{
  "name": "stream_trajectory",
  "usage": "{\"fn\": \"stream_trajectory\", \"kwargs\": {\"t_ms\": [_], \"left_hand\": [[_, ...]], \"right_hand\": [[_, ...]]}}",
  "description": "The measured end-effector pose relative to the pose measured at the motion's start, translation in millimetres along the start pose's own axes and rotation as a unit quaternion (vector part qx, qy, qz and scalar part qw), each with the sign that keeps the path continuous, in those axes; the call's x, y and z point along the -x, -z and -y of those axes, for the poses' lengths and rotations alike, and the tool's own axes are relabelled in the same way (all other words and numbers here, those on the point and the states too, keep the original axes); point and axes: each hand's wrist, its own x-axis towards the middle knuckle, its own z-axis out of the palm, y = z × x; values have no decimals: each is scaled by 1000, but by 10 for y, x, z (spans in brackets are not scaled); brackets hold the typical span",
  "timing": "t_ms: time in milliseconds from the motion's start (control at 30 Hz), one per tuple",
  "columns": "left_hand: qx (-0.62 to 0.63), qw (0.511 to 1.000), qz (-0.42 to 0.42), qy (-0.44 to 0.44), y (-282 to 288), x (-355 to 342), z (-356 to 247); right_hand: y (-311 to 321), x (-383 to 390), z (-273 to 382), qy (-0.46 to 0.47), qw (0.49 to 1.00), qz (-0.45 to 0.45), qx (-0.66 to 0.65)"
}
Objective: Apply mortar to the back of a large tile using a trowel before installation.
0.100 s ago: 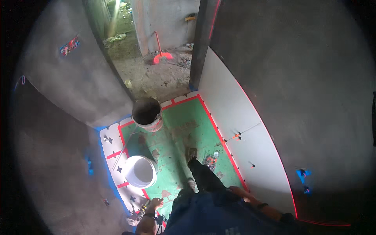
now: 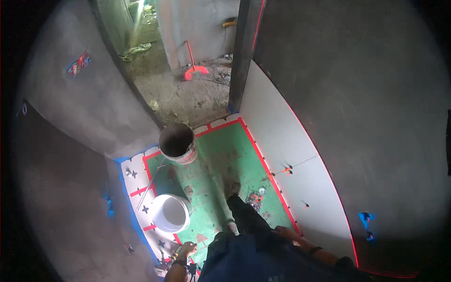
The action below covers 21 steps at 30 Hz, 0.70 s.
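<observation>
White bucket (image 2: 163,212) just beyond the left hand (image 2: 189,248), right hand (image 2: 285,233) well apart — can't tell either's grip — slow reaching seems wise.

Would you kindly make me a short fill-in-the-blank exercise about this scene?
1. The green floor covering is edged with ____ tape.
2. The dirty bucket stands ____ from the left hand than the white bucket.
3. Along the foot of the left wall runs a ____ band.
Missing words: red; farther; blue.

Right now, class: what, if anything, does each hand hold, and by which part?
No held thing shows in the left hand or the right hand; whether either grips something hidden cannot be told.
</observation>
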Motion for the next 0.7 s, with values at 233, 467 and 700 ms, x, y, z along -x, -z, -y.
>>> {"fn": "stream_trajectory", "kwargs": {"t_ms": [233, 467, 700], "left_hand": [[-296, 947, -89, -87, 689, -870, -1323], [-359, 801, -228, -421, 413, -1263, -5085], [-441, 625, -239, -598, -844, -1406, -8119]], "right_hand": [[1065, -455, 606, 29, 982, -175, -59], [2205, -1161, 829, 24, 965, -259, -42], [2339, -1409, 825, -50, 946, -290, -139]]}}
